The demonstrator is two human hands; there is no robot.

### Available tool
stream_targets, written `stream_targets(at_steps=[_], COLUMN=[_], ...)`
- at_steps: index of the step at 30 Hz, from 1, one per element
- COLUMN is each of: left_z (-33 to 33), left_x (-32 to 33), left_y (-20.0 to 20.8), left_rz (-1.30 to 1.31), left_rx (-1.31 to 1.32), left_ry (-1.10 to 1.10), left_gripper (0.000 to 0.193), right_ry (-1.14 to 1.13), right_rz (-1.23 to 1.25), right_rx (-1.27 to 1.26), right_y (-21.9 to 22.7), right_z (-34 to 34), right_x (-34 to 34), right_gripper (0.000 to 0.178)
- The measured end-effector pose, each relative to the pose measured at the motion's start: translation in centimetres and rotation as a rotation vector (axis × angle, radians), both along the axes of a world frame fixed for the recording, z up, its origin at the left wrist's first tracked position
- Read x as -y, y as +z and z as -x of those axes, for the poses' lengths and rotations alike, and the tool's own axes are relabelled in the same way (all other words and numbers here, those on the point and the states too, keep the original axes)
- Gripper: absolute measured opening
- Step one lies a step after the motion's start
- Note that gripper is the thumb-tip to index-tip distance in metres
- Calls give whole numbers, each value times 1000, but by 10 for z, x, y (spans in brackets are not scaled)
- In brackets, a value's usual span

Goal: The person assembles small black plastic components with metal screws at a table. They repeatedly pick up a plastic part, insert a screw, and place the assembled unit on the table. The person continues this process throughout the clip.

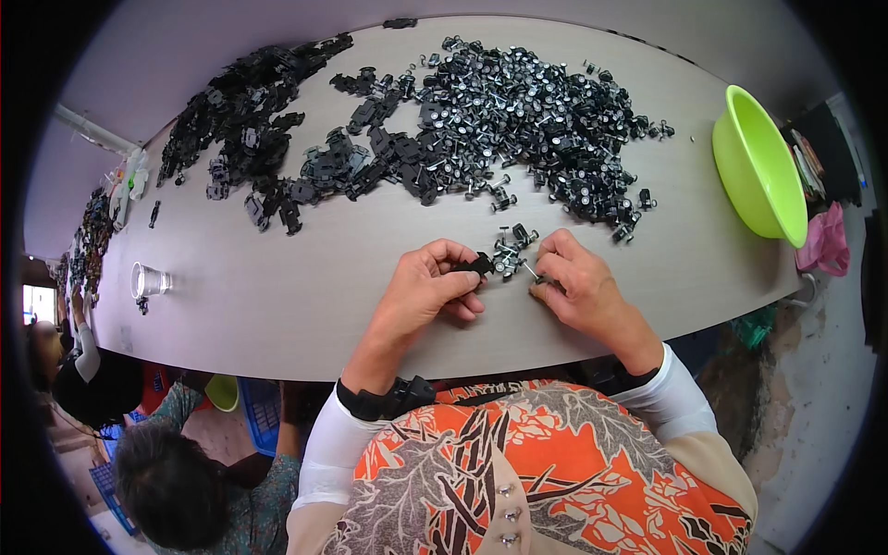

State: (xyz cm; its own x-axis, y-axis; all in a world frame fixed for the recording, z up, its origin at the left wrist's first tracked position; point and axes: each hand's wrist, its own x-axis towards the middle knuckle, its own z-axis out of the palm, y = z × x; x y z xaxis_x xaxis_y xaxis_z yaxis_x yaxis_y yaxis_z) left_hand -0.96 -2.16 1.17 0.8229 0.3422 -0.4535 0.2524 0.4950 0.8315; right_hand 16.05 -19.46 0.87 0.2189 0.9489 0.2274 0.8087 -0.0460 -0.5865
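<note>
My left hand [427, 285] pinches a flat black plastic part [475, 265], which looks like a toy car chassis, between thumb and fingers. Close by on the right, my right hand [581, 285] is closed with a small wheel axle [529, 268] at its fingertips, its thin metal rod pointing toward the left hand. Between the hands and just beyond them lies a small cluster of wheel axles [511, 242], black wheels with silvery hubs. Part of the chassis is covered by the left fingers.
Farther back lie a big heap of wheel axles [527, 111] and piles of black plastic parts [245, 120]. A lime-green basin [760, 166] stands at the table's right edge, near a pink bag [823, 242]. A clear cup [151, 279] is on the left. Co-workers [176, 481] sit at left.
</note>
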Motion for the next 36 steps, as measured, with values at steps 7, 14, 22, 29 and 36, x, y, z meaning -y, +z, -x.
stream_targets(at_steps=[7,14,22,29,36], left_z=[4,10,12,8,10], left_x=[3,1,12,14,24], left_y=[-1,0,-5,-5,0], left_rz=[-8,41,-103,26,186], left_rx=[-13,3,142,180,136], left_ry=[-24,-60,134,288,251], left_gripper=[15,13,10,18,13], right_ry=[111,147,94,62,81], right_rz=[-164,25,-47,-275,-341], right_rx=[28,-35,-310,-433,-354], right_y=[2,5,12,6,-8], right_z=[6,-7,4,41,48], right_x=[-10,-11,-6,-14,-17], right_gripper=[24,20,21,30,31])
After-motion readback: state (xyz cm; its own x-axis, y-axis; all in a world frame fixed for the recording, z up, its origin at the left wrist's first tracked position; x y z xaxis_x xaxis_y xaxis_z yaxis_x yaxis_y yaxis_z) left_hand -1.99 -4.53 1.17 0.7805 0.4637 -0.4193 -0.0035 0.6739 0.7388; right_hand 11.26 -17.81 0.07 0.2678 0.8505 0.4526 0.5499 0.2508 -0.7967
